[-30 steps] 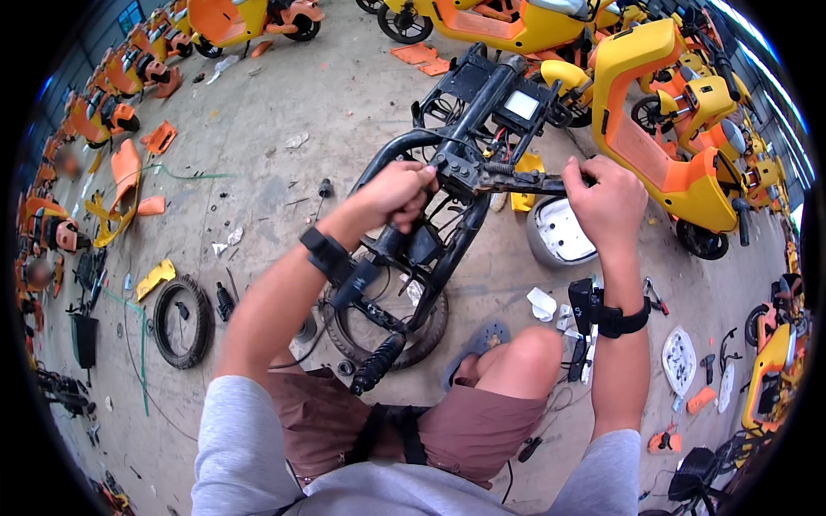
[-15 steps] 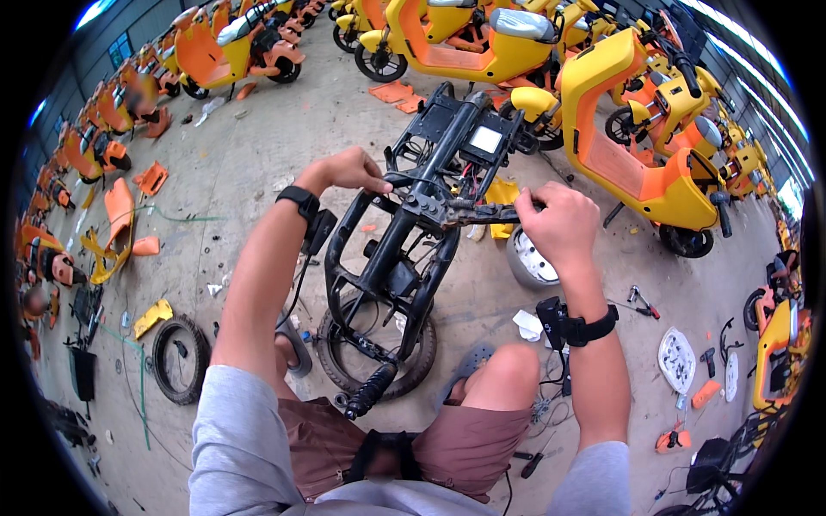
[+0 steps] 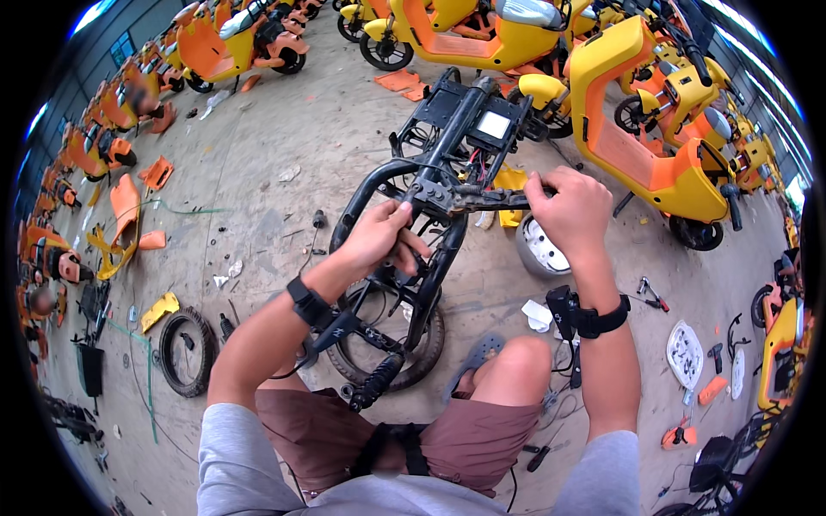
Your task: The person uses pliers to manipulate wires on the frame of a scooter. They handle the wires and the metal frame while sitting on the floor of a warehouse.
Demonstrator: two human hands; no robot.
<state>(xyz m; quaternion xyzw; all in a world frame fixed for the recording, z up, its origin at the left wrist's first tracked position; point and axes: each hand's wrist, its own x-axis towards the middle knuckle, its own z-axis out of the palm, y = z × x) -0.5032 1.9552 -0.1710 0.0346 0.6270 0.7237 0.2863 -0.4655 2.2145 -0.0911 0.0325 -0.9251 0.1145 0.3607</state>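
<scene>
A stripped black scooter frame [image 3: 440, 156] lies in front of me, with a bracket [image 3: 430, 196] bolted across its main tube. My right hand [image 3: 570, 211] is closed round the outer end of a black metal bar [image 3: 492, 200] that sticks out to the right from this bracket. Over the frame's tubes, just short of the bracket, is my left hand [image 3: 379, 239], thumb raised and fingers loosely apart, nothing visible in it. Whether its fingertips touch the tube cannot be made out. At the frame's near end are a coil shock absorber [image 3: 376, 383] and a wheel [image 3: 424, 357].
A grey helmet-like shell [image 3: 540, 249] sits below my right hand. Loose tyre [image 3: 186, 353] lies on the left floor; pliers [image 3: 654, 294], a screwdriver [image 3: 538, 458] and a white cover [image 3: 685, 354] lie right. A yellow-orange scooter [image 3: 637, 163] stands close at far right.
My left hand has left the frame's left side and come nearer, over the tubes, its fingers spreading. My right hand keeps its hold on the bar. The view has shifted slightly.
</scene>
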